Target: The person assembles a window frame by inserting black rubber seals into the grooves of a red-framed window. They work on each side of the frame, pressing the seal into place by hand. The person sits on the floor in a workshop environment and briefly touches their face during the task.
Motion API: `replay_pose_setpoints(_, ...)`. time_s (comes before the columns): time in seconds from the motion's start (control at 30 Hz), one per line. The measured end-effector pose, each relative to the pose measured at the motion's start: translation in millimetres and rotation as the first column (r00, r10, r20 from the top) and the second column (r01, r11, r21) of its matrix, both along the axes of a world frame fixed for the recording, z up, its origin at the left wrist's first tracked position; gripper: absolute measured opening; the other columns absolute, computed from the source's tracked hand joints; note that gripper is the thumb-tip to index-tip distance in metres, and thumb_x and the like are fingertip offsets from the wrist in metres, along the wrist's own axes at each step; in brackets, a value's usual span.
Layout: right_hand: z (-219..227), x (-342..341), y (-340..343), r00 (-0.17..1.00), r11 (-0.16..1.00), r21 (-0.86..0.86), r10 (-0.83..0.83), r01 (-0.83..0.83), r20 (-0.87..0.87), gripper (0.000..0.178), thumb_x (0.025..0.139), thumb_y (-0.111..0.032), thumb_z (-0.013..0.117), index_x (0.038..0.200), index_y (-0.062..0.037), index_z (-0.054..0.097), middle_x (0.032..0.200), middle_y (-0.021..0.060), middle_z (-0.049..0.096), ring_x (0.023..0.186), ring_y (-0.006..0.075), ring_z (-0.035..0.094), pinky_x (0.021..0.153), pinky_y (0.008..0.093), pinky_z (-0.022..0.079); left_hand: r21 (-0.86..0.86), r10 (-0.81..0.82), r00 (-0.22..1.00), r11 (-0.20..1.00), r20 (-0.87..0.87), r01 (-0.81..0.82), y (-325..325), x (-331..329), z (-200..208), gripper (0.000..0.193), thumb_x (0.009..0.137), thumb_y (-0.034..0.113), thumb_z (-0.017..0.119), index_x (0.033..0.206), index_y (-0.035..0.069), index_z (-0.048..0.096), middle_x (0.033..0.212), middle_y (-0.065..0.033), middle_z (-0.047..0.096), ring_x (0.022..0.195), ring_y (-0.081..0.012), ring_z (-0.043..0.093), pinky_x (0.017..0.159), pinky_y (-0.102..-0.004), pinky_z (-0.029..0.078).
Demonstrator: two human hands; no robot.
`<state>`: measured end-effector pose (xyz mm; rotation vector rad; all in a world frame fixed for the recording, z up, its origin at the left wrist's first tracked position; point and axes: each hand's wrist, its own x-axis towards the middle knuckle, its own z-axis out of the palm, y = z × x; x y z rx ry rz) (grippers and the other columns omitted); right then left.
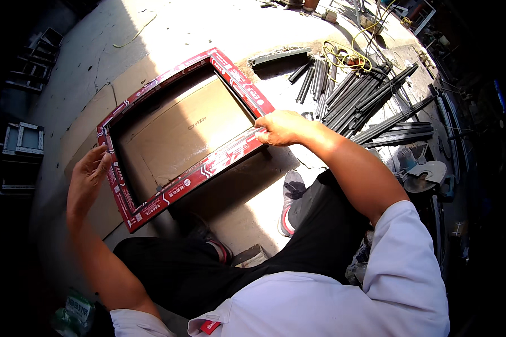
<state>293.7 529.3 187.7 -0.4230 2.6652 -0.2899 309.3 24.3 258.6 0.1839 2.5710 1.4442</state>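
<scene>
A rectangular frame (198, 167) with red, white-printed film on its faces is tilted in front of me, raised above the floor. At its near right corner my right hand (282, 128) is closed on the edge, thumb on top and the other fingers partly hidden. My left hand (87, 177) is beside the left side of the frame, thumb and bent fingers apart, the fingertips close to the outer edge. Whether those fingertips touch it is hard to tell. Through the frame's opening brown cardboard (191, 126) shows. What supports the frame underneath is mostly hidden.
Many dark metal bars (354, 101) lie in a pile on the right, with a yellow cable (343, 56) beyond. A cutting tool with a round disc (424, 177) stands near my right arm. Small framed panels (25, 139) stand at far left. My shoe (291, 199) is below the frame.
</scene>
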Motion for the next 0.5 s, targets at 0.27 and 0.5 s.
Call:
replay_pose_setpoints(0.27,-58.4,-41.3,16.9,0.972,0.972,0.091,-0.209,0.219,-0.105,0.048,0.102,-0.045,0.066,0.127,-0.0035,0.068,0.116,0.0250,0.077,0.114,0.0435,0.073,0.099,0.0542,0.056,-0.155,0.109,0.986,0.984,0.128,-0.089,-26.3,-17.2,-44.5,0.060,0.108,0.042,0.072,0.143,-0.006,0.065,0.125,-0.0127,0.075,0.117,-0.0178,0.068,0.104,-0.0325,0.054)
replay_pose_setpoints(0.5,-116.4,-60.1,22.9,0.918,0.919,0.089,-0.370,0.384,-0.140,0.065,0.099,-0.048,0.068,0.140,0.0013,0.059,0.134,0.0324,0.067,0.125,0.0483,0.067,0.106,0.0568,0.052,-0.312,0.331,0.943,0.894,-0.025,-0.322,-79.8,-1.2,-138.8,0.063,0.103,0.035,0.078,0.149,-0.004,0.060,0.132,-0.0182,0.074,0.121,-0.0239,0.070,0.105,-0.0367,0.054)
